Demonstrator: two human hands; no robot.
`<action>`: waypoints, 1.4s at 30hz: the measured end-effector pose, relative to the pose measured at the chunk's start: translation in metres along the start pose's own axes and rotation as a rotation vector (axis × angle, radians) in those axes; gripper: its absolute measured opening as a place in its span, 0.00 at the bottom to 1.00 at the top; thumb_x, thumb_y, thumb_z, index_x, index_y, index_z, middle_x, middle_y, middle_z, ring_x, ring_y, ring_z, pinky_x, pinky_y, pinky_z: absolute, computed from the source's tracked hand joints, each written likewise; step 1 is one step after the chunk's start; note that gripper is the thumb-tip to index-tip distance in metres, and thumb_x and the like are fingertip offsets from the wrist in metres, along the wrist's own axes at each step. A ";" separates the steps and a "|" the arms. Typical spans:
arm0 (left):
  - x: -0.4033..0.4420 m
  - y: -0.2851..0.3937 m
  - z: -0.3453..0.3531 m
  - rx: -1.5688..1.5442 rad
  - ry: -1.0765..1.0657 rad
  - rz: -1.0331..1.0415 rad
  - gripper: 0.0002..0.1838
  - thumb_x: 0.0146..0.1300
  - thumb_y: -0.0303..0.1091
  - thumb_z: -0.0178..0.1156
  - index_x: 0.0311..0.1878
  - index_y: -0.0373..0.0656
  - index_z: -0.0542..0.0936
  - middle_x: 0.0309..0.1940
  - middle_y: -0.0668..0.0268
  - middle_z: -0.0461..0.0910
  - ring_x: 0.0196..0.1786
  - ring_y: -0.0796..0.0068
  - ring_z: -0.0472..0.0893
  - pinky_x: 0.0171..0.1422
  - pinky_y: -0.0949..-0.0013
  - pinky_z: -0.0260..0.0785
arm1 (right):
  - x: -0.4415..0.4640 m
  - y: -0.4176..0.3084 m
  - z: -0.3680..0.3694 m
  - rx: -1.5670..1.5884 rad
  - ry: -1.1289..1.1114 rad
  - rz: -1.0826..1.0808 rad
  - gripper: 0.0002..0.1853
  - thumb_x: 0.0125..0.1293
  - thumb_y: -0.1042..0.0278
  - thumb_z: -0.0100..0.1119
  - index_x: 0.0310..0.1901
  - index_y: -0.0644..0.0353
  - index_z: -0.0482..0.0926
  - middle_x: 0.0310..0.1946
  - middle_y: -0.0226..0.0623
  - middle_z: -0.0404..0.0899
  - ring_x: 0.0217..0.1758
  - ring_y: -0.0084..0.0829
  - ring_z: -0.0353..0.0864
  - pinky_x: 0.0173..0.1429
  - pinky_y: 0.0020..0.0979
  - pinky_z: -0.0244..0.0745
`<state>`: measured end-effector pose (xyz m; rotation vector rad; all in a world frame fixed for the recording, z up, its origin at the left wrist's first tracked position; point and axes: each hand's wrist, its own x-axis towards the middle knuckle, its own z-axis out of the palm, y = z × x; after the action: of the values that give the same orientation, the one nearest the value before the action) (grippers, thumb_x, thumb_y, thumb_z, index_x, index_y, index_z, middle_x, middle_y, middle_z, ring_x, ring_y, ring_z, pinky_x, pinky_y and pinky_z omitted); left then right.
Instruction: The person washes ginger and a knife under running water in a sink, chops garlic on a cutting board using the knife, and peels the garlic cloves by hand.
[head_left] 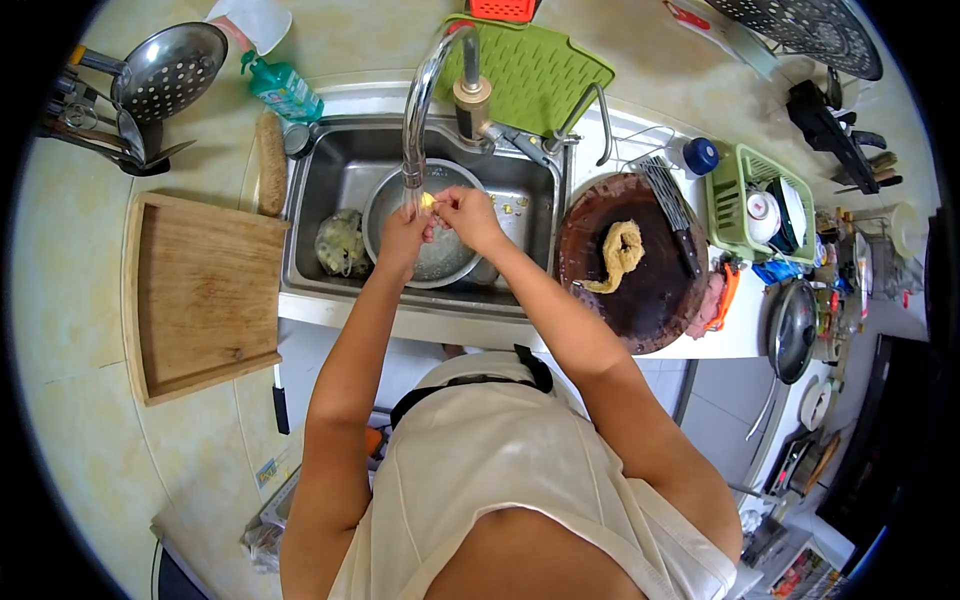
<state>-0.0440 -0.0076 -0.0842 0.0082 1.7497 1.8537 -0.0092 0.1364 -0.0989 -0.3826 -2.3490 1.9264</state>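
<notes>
Under the spout of the chrome faucet (pixel 412 130), my left hand (pixel 405 235) and my right hand (pixel 468 215) meet over a metal bowl (pixel 450 270) in the sink (pixel 340 145). Between their fingertips is a small yellow piece (pixel 428 201); both hands are closed on it. Water seems to run down onto the fingers, and the bowl holds some water. Left of the bowl, a plastic bag (pixel 342 243) with pale contents lies in the sink. A few small yellow bits (pixel 508 208) lie at the sink's right side.
A wooden tray (pixel 205 295) lies left of the sink. On the right, a round dark board (pixel 640 310) holds a tan strip (pixel 622 255) and a cleaver (pixel 670 205). Behind stand a green drainer mat (pixel 530 75), a soap bottle (pixel 285 90) and a dish basket (pixel 735 210).
</notes>
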 end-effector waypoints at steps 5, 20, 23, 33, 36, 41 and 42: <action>-0.003 -0.001 -0.002 0.114 0.009 -0.002 0.06 0.68 0.30 0.55 0.41 0.40 0.79 0.27 0.71 0.76 0.26 0.83 0.72 0.32 0.76 0.66 | 0.001 -0.011 -0.008 -0.103 -0.052 0.046 0.09 0.60 0.70 0.58 0.36 0.65 0.84 0.23 0.43 0.83 0.24 0.31 0.84 0.33 0.31 0.77; -0.004 0.003 0.002 0.219 0.074 0.029 0.07 0.68 0.31 0.53 0.39 0.41 0.79 0.26 0.72 0.76 0.26 0.83 0.71 0.31 0.77 0.65 | 0.005 -0.012 0.002 -0.609 0.023 -0.305 0.10 0.61 0.67 0.56 0.28 0.62 0.83 0.26 0.53 0.81 0.31 0.51 0.82 0.40 0.47 0.78; -0.009 0.010 0.005 0.347 0.101 0.059 0.07 0.68 0.31 0.53 0.38 0.41 0.79 0.25 0.72 0.75 0.26 0.83 0.71 0.31 0.77 0.65 | 0.003 -0.015 0.005 -0.667 0.080 -0.341 0.10 0.61 0.68 0.55 0.27 0.64 0.82 0.24 0.52 0.81 0.28 0.48 0.83 0.36 0.44 0.78; -0.014 0.007 -0.003 0.017 0.049 -0.038 0.06 0.69 0.33 0.53 0.39 0.42 0.77 0.27 0.71 0.75 0.28 0.82 0.72 0.33 0.76 0.66 | 0.004 0.006 0.012 0.269 0.028 0.245 0.11 0.65 0.65 0.55 0.36 0.65 0.78 0.21 0.42 0.77 0.21 0.31 0.79 0.28 0.33 0.75; -0.015 0.007 -0.001 0.070 0.054 -0.046 0.07 0.70 0.34 0.53 0.40 0.42 0.76 0.28 0.71 0.76 0.28 0.83 0.72 0.33 0.76 0.66 | -0.006 -0.006 0.018 -0.015 0.061 -0.106 0.08 0.64 0.66 0.56 0.36 0.62 0.78 0.26 0.44 0.78 0.29 0.39 0.81 0.35 0.39 0.76; -0.015 -0.003 -0.002 0.256 0.087 0.054 0.08 0.71 0.36 0.52 0.43 0.41 0.75 0.29 0.70 0.76 0.29 0.82 0.73 0.34 0.76 0.67 | 0.008 0.000 0.034 -0.298 0.141 -0.186 0.07 0.62 0.66 0.56 0.36 0.60 0.78 0.30 0.50 0.79 0.37 0.51 0.80 0.42 0.47 0.73; -0.014 -0.005 -0.002 0.295 0.101 0.045 0.09 0.71 0.36 0.51 0.44 0.41 0.74 0.30 0.70 0.77 0.30 0.82 0.74 0.35 0.76 0.68 | 0.011 -0.003 0.036 -0.306 0.166 -0.172 0.07 0.63 0.66 0.56 0.35 0.60 0.78 0.31 0.51 0.79 0.37 0.53 0.79 0.42 0.48 0.73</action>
<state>-0.0316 -0.0154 -0.0835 0.0704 2.0944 1.6348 -0.0280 0.1042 -0.1048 -0.3326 -2.4746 1.4074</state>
